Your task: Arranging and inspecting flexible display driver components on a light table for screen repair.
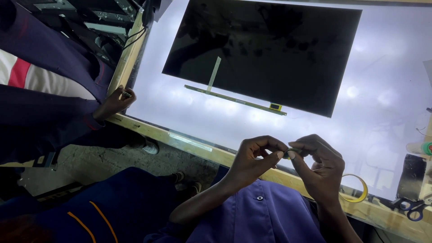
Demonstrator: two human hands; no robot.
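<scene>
My left hand (254, 157) and my right hand (320, 166) meet over the table's near wooden edge, fingertips pinched together on a small piece of tape (289, 153) held between them. A yellow tape roll (355, 189) hangs by my right wrist. Beyond the hands a dark display panel (270, 49) lies flat on the lit white table (180, 103), with a thin circuit strip (234, 100) along its near edge and a pale ribbon (214, 74) crossing onto the panel.
Another person's hand (114, 102) rests on the table's left wooden frame (128, 54), holding a small object. Blue-handled scissors (411, 208) lie at the right edge, near a dark block (410, 177) and a green-capped bottle (420, 147). Concrete floor and shoes show below.
</scene>
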